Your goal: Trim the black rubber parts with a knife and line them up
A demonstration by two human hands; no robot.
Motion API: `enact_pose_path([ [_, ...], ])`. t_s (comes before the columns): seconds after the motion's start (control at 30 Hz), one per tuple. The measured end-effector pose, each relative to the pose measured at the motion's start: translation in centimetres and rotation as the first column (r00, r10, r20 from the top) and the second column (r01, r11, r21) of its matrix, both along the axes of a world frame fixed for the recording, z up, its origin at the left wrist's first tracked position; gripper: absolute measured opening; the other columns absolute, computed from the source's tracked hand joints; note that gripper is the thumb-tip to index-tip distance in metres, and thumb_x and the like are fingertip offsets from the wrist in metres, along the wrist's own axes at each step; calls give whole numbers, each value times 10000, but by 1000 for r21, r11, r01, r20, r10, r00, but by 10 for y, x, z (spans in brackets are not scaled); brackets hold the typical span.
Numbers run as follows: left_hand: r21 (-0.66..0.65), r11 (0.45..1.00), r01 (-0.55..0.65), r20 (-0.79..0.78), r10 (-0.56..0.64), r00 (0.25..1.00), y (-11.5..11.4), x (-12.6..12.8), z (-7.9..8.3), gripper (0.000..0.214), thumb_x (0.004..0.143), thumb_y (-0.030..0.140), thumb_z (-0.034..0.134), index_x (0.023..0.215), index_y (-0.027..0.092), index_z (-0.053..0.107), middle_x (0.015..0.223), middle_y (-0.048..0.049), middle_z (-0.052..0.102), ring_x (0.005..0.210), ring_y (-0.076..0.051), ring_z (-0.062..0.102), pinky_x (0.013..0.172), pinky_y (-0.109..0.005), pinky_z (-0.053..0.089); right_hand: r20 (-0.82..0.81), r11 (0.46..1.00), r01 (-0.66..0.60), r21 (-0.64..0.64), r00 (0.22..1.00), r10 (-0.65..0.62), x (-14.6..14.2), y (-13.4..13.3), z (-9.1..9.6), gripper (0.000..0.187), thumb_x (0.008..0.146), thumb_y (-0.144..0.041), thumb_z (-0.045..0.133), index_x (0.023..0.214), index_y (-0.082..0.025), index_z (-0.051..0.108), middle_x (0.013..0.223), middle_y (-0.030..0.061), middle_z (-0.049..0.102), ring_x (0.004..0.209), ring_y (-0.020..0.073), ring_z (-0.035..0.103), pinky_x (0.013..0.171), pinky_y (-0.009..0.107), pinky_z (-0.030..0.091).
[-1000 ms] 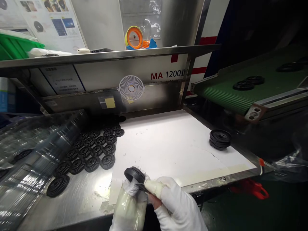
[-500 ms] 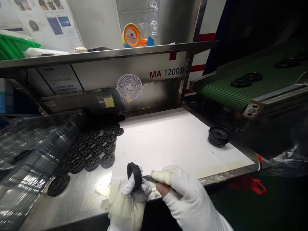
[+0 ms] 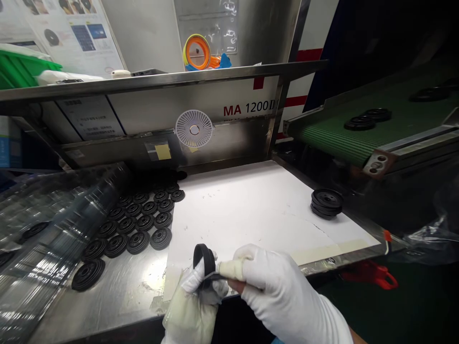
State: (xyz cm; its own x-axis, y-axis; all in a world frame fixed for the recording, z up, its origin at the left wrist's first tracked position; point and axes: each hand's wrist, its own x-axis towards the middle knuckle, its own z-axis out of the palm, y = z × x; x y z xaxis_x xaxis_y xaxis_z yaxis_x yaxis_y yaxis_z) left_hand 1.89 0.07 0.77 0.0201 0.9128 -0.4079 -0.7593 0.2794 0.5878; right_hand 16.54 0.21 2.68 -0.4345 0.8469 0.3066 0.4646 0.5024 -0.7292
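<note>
A black rubber wheel (image 3: 205,259) is being held up on edge over the near edge of a white sheet (image 3: 251,210), with the left hand (image 3: 195,298) closing its fingers narrowly around it. The right hand (image 3: 278,284) is pinching a thin blade (image 3: 215,276) against the wheel's rim, which looks like the work in hand. A stack of matching wheels (image 3: 326,203) is sitting at two o'clock, rows of wheels (image 3: 136,224) at ten.

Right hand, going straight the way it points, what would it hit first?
Probably the black rubber wheel held in the left hand; the thin blade the right hand holds looks nearly at it, though depth is hard to judge.
</note>
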Motion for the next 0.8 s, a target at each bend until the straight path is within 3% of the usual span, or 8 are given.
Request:
enact_pose_path([
  [0.1, -1, 1000, 13, 4, -13, 1000, 3, 0, -3, 220, 667, 271, 722, 573, 145, 568, 578, -9, 513, 537, -112, 494, 488, -224, 439, 8, 998, -32, -53, 999, 32, 4, -2, -1, 264, 887, -227, 554, 1086, -371, 649, 877, -29, 632, 791, 129, 582, 709, 231, 451],
  [0.2, -8, 1000, 13, -40, -13, 999, 4, 0, -8, 204, 693, 284, 711, 624, 134, 591, 559, -4, 495, 513, -97, 471, 476, -215, 426, -119, 982, 134, -135, 981, -150, 7, -1, -4, 242, 900, -279, 536, 1124, -333, 613, 999, -24, 639, 908, 137, 589, 809, 230, 454],
  [0.27, -14, 1000, 14, -97, -16, 995, 4, 0, -9, 178, 720, 276, 692, 831, 146, 643, 570, 1, 509, 526, -109, 488, 501, -239, 457, -180, 954, 231, -189, 947, -264, 9, 5, -8, 242, 925, -323, 486, 1141, -296, 591, 1028, -5, 637, 929, 146, 588, 821, 242, 457],
  [0.37, -17, 998, 54, -105, -55, 993, 6, -3, -8, 448, 771, 280, 637, 1202, 208, 537, 696, -20, 582, 617, -156, 557, 597, -371, 535, -205, 908, 336, -252, 898, -389, 17, 21, -21, 263, 932, -379, 445, 1090, -236, 598, 919, 17, 642, 808, 153, 597, 703, 250, 477],
  [0.53, -3, 986, 168, 41, -168, 985, 9, -10, -6, 524, 836, 329, 537, 1324, 167, 430, 1074, -145, 616, 895, -282, 634, 760, -491, 533, -293, 719, 646, -258, 656, -695, 49, 47, -56, 324, 895, -459, 460, 1013, -186, 588, 776, 25, 640, 708, 164, 616, 653, 265, 493],
  [0.6, 18, 984, 179, 64, -180, 982, 8, -12, -6, 530, 832, 302, 546, 1328, 159, 426, 1151, -162, 595, 992, -323, 613, 804, -482, 524, -141, 673, 715, -190, 658, -740, 67, 50, -67, 326, 882, -428, 470, 1089, -206, 590, 856, 50, 677, 741, 191, 645, 696, 305, 506],
  [0.7, 52, 985, 163, 44, -166, 985, 6, -13, -8, 556, 796, 212, 588, 1328, 161, 436, 1224, -159, 566, 1070, -342, 576, 887, -509, 485, 275, 759, 642, -106, 753, -598, 94, 46, -73, 423, 841, -313, 494, 1261, -285, 539, 1064, 67, 677, 925, 248, 646, 812, 371, 492],
  [0.8, 99, 977, 188, -33, -186, 982, 8, -14, -17, 664, 685, 100, 676, 1306, 214, 471, 1316, -129, 508, 1149, -348, 518, 909, -521, 471, 336, 812, 564, -150, 801, -495, 117, 31, -70, 422, 790, -256, 518, 1201, -305, 599, 1163, 40, 647, 1106, 258, 572, 933, 380, 443],
])
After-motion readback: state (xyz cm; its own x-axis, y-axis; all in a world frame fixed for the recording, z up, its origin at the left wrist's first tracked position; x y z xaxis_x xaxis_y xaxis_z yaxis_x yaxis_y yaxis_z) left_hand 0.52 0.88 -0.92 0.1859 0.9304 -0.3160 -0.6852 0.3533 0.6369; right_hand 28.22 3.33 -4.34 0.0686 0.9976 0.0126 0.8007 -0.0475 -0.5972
